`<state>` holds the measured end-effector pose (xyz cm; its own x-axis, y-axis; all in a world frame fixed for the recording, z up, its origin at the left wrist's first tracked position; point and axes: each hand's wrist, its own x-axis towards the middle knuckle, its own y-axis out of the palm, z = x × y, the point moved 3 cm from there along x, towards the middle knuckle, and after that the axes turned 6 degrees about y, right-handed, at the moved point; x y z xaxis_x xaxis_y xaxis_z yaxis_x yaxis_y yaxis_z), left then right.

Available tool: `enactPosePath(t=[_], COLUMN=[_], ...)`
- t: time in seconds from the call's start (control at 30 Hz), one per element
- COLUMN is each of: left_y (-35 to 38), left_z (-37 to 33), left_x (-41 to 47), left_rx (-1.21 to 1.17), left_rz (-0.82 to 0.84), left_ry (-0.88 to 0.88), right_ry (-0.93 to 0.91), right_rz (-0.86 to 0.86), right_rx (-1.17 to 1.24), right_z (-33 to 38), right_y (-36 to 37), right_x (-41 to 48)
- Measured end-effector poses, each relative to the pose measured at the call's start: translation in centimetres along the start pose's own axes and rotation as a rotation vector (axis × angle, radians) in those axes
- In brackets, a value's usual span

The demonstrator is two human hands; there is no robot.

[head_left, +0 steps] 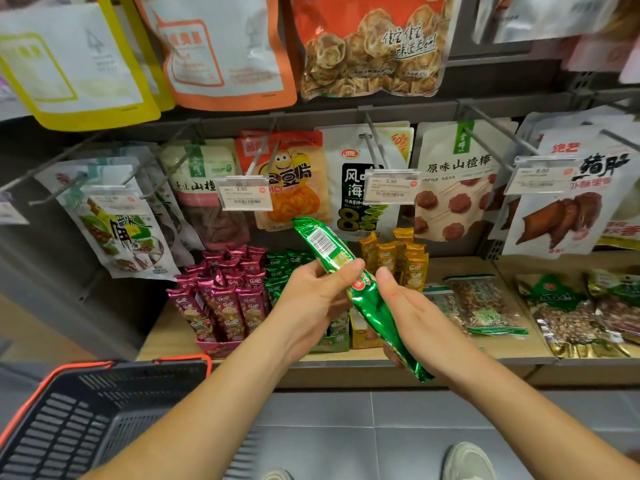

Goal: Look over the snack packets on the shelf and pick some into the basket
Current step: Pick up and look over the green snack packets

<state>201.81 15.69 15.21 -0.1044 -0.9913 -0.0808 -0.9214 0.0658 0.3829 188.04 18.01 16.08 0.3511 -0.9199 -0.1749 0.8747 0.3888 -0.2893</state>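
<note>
- While the green packet (372, 306) is held slantwise at the centre of the frame, in front of the shelf (166, 337) and not yet in the basket (69, 370), the step in hand looks to be reading it.
- On the upper half the left hand (311, 299) grips, thumb over the face and fingers curled behind. On the lower half the right hand (415, 317) is closed too, thumb on top, fingertips showing under the bottom end.
- Its barcode side faces up, so a turn about the long axis would likely bring the front print into view. Rolling rather than squeezing should spare the contents.
- Since foil is probably slick, one hand should hold firm while the other re-grips.
- At the lower left of the frame the basket lies beside the left forearm. If the packet is chosen, that hand alone could lower it in.
- Should it go back, the matching green packets (280, 268) stand just behind, between maroon packets (221, 296) and gold packets (398, 258).
</note>
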Motion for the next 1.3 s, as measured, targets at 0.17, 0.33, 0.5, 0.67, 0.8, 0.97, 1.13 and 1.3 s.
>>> enactPosePath(t=[0.17,0.33,0.5,0.67,0.8,0.97,1.13,1.3], left_y=[0.3,-0.1,0.9,1.1,1.2,0.5,-0.4,-1.7], left_z=[-0.1,-0.9,0.9,1.8,1.8,0.6,-0.5,-2.1], left_x=[-0.2,-0.5,-0.7,-0.8,-1.0,-1.3,-1.3,-1.4], left_rx=[0.126,0.552,0.61,0.702,0.7,0.797,0.977,1.149], left_rz=[0.021,0.204,0.258,0.259,0.362,0.441,0.424,0.368], left_ry=[0.005,0.071,0.012,0.0,-0.067,-0.053,0.096,0.22], right_ry=[0.065,0.014,0.022,0.033,0.063,0.082,0.134,0.221], right_rz=[0.068,0.016,-0.162,-0.373,-0.489,-0.555,-0.523,-0.574], right_rx=[0.071,0.189,0.435,0.765,0.895,1.089,1.136,0.971], right_z=[-1.2,-0.1,-0.6,-0.5,-0.8,-1.0,-1.7,-2.1], right_y=[-0.1,-1.6,-1.9,-4.1,-5.5,-6.8,-7.1,-7.7], right_x=[0.5,1.0,1.2,1.4,1.2,1.1,1.0,0.9])
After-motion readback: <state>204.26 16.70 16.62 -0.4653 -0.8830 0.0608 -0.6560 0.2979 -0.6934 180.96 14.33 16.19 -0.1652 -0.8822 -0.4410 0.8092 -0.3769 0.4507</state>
